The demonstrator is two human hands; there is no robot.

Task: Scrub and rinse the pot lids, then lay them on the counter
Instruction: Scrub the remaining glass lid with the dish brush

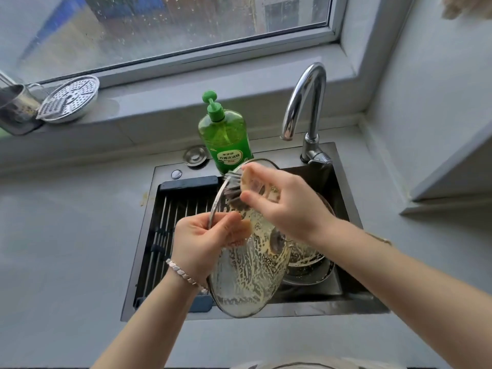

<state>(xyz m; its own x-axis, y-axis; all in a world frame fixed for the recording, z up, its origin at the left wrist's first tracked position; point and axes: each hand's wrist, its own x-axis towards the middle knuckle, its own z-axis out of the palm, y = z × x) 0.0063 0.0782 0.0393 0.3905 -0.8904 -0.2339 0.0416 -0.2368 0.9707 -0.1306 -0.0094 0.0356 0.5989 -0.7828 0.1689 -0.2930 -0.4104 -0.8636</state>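
Head view: soapy lid (250, 265) is held tilted over sink (332, 310), likely for drip-off; rim is pinched by left hand (205, 241), scrubber (234, 197) pinched by right hand (285, 206) fingers.

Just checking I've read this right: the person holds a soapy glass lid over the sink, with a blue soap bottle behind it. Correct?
Not quite. The head view shows the soap bottle is green, not blue. The rest holds: the left hand grips the soapy glass lid over the sink, and the right hand holds a scrubber against it.
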